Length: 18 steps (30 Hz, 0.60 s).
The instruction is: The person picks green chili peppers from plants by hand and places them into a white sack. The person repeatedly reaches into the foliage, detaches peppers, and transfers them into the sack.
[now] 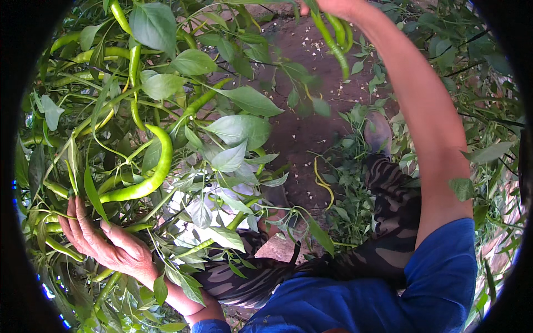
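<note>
My left hand (114,252) is among the pepper plants at the lower left, thumb apart from the fingers. Its fingertips reach the leaves and a thin stem, beside a large, curved green chili pepper (164,160) that hangs from the plant. At the top edge, partly cut off by the frame, my right hand (333,6) grips several long green chili peppers (332,43), whose ends dangle below it. Leaves hide part of the left wrist. More peppers hang at the upper left, among them a long twisted one (134,66).
A dark soil path (300,125) strewn with small white petals runs between the plant rows. Yellowish thin peppers (322,183) lie on it. Foliage (441,50) lines the right side. A white bag-like thing (187,216) shows behind leaves. My shoe (378,131) stands by low plants.
</note>
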### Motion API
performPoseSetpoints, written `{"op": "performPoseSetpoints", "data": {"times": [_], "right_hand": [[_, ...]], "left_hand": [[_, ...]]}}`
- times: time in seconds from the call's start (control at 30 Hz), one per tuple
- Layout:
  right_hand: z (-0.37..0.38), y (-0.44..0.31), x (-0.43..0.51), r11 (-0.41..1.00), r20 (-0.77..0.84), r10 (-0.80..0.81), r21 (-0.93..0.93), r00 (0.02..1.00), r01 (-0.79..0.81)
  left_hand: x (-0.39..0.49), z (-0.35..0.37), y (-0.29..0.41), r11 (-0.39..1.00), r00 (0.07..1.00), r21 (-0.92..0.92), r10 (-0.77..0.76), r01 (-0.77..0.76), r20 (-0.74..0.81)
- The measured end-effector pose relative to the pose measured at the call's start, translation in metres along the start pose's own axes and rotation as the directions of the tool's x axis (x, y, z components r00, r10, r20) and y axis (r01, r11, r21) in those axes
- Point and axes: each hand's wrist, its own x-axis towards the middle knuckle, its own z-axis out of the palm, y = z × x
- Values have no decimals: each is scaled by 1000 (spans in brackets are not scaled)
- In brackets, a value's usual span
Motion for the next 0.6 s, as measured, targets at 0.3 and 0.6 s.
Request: {"op": "performPoseSetpoints", "data": {"times": [0.3, 0.6], "right_hand": [[88, 40, -2, 924, 154, 242, -339, 958, -179], [78, 4, -8, 883, 117, -93, -450, 989, 136]], "left_hand": [[0, -2, 1, 1000, 1000, 6, -18, 18, 18], [2, 0, -1, 1000, 1000, -4, -12, 12, 19]]}}
